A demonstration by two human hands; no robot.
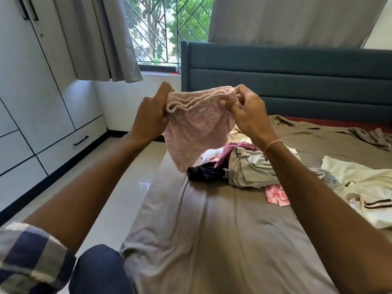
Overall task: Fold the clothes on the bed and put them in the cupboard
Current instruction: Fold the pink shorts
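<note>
As left hand (148, 115), right hand (248, 111) pinch pink shorts (197, 132) | hem over bed (212, 230) edge

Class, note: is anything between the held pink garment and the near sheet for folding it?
Nothing visible. Below the pink garment the near sheet is bare; the dark garment lies farther off.

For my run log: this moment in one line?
left hand grips pink shorts | right hand grips them | held above bed | clothes pile unfolded
</note>
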